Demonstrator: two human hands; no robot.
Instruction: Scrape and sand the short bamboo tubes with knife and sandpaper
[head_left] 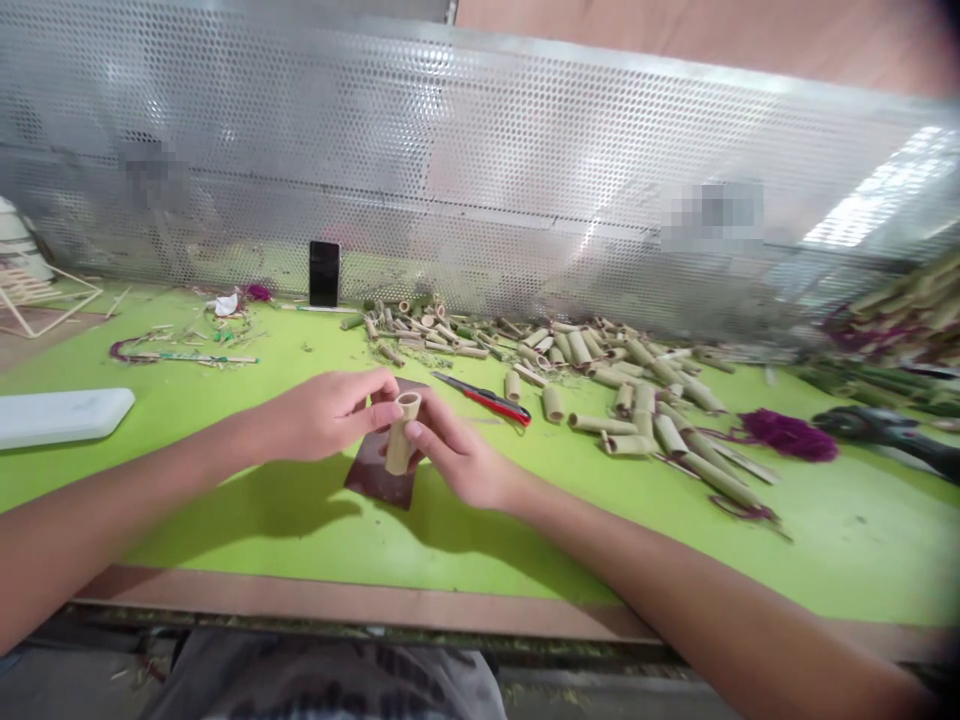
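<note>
A short bamboo tube (400, 448) stands nearly upright between my hands, its hollow end facing up. My right hand (463, 455) is closed on its right side, with the thumb on the front and the fingers behind. From the left, my left hand (326, 412) pinches the tube near its upper rim; some of its fingertips are hidden behind. Under the tube lies a dark brown sheet that looks like sandpaper (375, 480), partly covered by my hands. A red and black utility knife (491, 398) lies just beyond my right hand.
Many cut bamboo pieces (577, 350) are heaped at the back and right of the green table (300, 540). Purple string (791, 435) and a dark tool (885, 428) lie right. A phone (324, 274) leans on the perforated metal screen (510, 150). A white case (64, 415) sits left.
</note>
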